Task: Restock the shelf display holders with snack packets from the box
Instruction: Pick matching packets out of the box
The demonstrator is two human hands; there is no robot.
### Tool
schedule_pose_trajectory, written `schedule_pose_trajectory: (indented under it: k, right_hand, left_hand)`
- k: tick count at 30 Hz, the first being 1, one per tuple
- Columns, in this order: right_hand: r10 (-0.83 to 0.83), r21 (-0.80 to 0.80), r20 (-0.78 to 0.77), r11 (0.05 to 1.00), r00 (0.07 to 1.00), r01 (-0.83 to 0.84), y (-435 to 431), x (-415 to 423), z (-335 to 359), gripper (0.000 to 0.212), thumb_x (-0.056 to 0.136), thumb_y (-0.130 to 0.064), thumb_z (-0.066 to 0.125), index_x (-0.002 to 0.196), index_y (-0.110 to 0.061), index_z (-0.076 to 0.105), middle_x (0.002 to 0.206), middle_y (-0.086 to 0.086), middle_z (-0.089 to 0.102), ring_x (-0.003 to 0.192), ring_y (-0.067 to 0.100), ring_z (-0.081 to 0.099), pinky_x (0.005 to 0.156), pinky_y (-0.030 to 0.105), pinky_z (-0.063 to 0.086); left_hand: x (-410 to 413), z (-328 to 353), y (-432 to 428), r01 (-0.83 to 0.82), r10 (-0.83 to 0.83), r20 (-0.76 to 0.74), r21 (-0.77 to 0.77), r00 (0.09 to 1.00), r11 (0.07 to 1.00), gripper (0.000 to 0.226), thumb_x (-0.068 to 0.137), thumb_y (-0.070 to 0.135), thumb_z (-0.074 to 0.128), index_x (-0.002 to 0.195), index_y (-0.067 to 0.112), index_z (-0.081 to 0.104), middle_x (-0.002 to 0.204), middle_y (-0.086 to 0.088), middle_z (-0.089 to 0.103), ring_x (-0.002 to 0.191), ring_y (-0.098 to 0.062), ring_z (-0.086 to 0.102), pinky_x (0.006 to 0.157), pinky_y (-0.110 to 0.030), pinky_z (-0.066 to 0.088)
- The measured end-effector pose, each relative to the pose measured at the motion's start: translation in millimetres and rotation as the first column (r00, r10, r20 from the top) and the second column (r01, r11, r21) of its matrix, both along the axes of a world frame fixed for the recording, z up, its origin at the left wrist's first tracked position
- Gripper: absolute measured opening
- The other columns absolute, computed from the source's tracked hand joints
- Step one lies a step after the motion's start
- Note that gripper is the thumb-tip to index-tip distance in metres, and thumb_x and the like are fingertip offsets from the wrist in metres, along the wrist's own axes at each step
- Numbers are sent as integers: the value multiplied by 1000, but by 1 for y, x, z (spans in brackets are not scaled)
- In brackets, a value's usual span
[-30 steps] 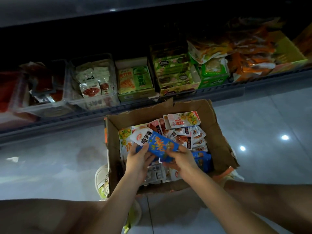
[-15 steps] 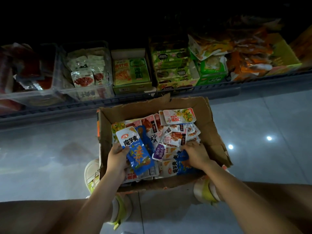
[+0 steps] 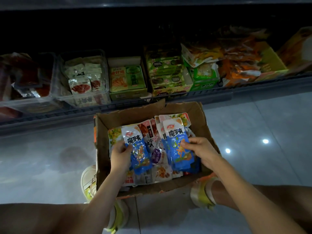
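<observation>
Blue foil is in both grips: the fingers of my left hand (image 3: pixel 120 155) pinch one blue packet (image 3: pixel 139 152) by its side edge, and the fingers of my right hand (image 3: pixel 201 152) clasp a second blue packet (image 3: pixel 179 147). Both packets are just above the loose ones in the cardboard box (image 3: pixel 208 130) under my fingers. I judge this the picking step. Next I must lift both clear and carry them forward to the shelf holders (image 3: pixel 81 98) beyond my fingers. I see no holder with matching blue stock, so finding the right one comes first.
</observation>
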State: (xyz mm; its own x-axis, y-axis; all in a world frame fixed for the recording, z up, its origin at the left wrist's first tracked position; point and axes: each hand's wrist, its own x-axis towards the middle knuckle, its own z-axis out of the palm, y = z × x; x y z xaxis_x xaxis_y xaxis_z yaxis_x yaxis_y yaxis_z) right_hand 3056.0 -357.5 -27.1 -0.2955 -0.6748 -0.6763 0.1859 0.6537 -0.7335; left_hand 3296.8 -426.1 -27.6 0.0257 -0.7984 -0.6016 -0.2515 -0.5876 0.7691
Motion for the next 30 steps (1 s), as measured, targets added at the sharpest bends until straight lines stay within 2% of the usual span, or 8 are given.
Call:
schedule_pose_trajectory:
  k: [3,5,8,15,20,24,27,30]
  right_hand:
    - [-74,21,193,997,978,71,-13,15,16,9,81,-6,69,89,-3,70,75,8,74,63,17,70,51,29,58]
    - [-83,25,208,997,975,80,-20,27,21,18,78,-9,72,94,0,70,84,12,74,71,21,71,62,36,60]
    - [-82,-33,95,996,992,85,-25,41,27,22,77,-13,75,96,-3,72,100,17,71,94,33,68,89,53,52]
    - [72,-194,-373,969,925,-154,-28,56,50,47,78,-42,71,86,4,66,85,23,68,80,38,66,76,57,52]
    - [44,-269,-326,953,944,-138,-32,66,85,16,91,-29,62,94,-16,70,90,5,73,85,23,69,81,52,54]
    - [-85,-428,-262,903,961,-37,-36,63,127,18,92,-25,61,107,-16,67,98,3,72,90,22,69,80,48,56]
    - [-185,-543,-231,839,955,31,-39,50,169,11,91,-19,63,99,-23,68,93,0,74,87,20,71,78,45,58]
    - [-253,-616,-257,787,933,43,-44,35,210,18,89,-10,65,91,-28,69,83,-5,74,77,14,71,70,37,58]
  left_hand:
    - [-17,11,1,95,-98,-43,-68,994,993,14,97,13,49,110,12,53,95,-5,62,79,-20,58,74,-38,47]
    - [-30,24,1,68,-73,-143,-38,987,997,12,99,15,47,110,17,51,97,1,60,86,-15,58,76,-34,47]
    - [-41,40,-2,-3,28,-342,74,939,997,11,99,22,47,103,25,57,105,1,67,95,-20,65,84,-43,52]
    - [-41,54,-2,14,-15,-372,-5,928,1000,21,91,8,60,108,19,56,112,-9,68,97,-27,68,86,-52,53]
    - [-47,95,-7,8,-41,-408,-82,912,997,16,95,3,52,102,15,58,105,-9,70,95,-29,68,85,-49,54]
    - [-57,143,-14,-7,-57,-459,-137,886,991,19,94,3,53,105,14,64,96,-3,73,82,-19,71,72,-36,58]
    - [-68,183,-22,66,-167,-408,-249,897,966,17,92,6,57,105,13,65,100,-6,72,90,-24,69,77,-39,57]
    - [-82,224,-37,221,-343,-170,-495,924,841,13,89,0,60,97,10,63,101,-7,71,86,-17,67,75,-28,56]
